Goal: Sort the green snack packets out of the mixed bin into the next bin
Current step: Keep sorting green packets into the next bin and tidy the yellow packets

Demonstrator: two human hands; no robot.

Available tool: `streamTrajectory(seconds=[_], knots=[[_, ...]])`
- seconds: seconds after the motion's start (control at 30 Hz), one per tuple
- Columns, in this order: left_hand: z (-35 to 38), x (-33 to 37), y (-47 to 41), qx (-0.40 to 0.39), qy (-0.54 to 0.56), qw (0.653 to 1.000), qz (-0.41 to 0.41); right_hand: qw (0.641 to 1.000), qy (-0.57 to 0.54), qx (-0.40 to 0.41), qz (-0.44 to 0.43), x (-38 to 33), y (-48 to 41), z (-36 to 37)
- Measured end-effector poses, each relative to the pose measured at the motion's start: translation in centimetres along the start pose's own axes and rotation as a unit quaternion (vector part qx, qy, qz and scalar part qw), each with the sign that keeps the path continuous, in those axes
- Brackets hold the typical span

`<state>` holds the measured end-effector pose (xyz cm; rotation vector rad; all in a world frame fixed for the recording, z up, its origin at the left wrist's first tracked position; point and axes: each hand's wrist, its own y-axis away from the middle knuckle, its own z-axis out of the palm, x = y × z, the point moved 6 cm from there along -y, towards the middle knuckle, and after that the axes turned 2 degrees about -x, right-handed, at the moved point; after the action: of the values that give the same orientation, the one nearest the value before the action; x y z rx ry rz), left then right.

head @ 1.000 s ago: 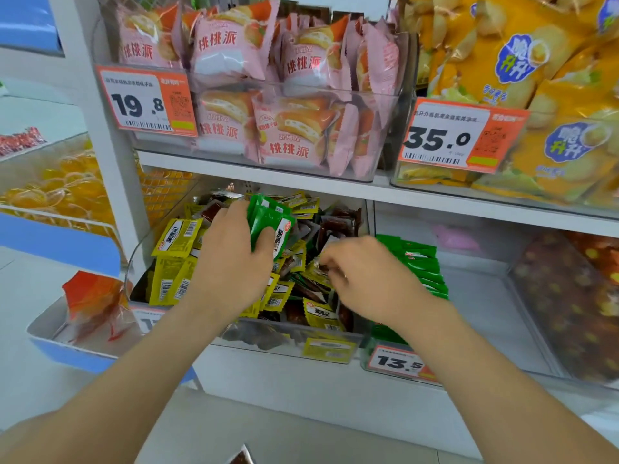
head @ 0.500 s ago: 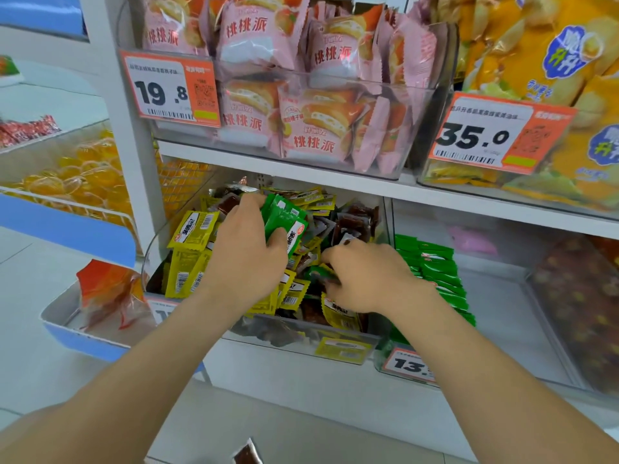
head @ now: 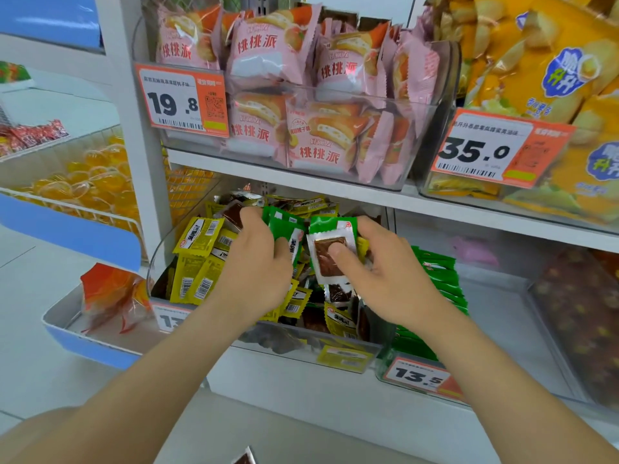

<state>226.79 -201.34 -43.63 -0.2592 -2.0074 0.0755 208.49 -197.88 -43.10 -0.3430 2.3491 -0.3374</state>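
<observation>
Nearest, right hand (head: 375, 279): thumb and fingers pinch one green packet (head: 331, 227); the thumb pad presses on its clear window.
Left hand (head: 258, 266): fingers curl round a fanned green bundle (head: 284, 226), which sticks out just past the knuckles.
Packet axis: the long axis stands roughly upright in view, slightly tilted. The green header end points up and away from the wrist, and the window side faces the camera.
Mixed bin (head: 294, 343): directly beneath both hands. Yellow packets (head: 197, 236) lie to the left of the left hand.
Next bin (head: 495, 329): to the right of the right hand. A sorted green stack (head: 438, 279) sits just beside that wrist.
Risk, slip: several glossy packets share one left-hand hold, so the bundle could probably slide apart and drop back.
Risk, stowaway: a brown-filled packet (head: 336, 293) hangs just below the pinched one and might ride along. Whether it is caught cannot be told.
</observation>
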Motion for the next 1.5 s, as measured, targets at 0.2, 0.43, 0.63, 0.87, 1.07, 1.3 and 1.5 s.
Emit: streamTrajectory(seconds=[0.2, 0.43, 0.63, 0.87, 1.07, 1.3, 1.5], knots=[[2.5, -0.9, 0.4, -0.038, 0.233, 0.964, -0.122, 0.994, -0.112, -0.018, 0.007, -0.7, 0.6, 1.9], [2.3, -1.4, 0.3, -0.005, 0.215, 0.973, -0.077, 0.996, -0.048, 0.000, 0.071, -0.2, 0.5, 1.9], [0.2, -2.5, -0.4, 0.099, 0.189, 0.974, -0.073, 0.996, 0.056, -0.017, 0.068, 0.9, 0.4, 1.6], [-0.2, -2.6, -0.6, 0.110, 0.177, 0.976, -0.061, 0.981, 0.184, 0.010, 0.055, -0.2, 0.0, 2.6], [0.3, -2.6, -0.7, 0.106, 0.196, 0.973, -0.054, 0.993, -0.048, 0.003, 0.105, -0.2, -0.2, 3.0], [0.6, -2.1, -1.3, 0.097, 0.114, 0.988, -0.028, 0.987, 0.108, -0.076, 0.088, -0.4, 0.5, 3.9], [-0.4, -1.2, -1.3, 0.105, 0.112, 0.988, 0.003, 0.975, 0.155, -0.131, 0.092, 0.4, 1.1, 5.2]])
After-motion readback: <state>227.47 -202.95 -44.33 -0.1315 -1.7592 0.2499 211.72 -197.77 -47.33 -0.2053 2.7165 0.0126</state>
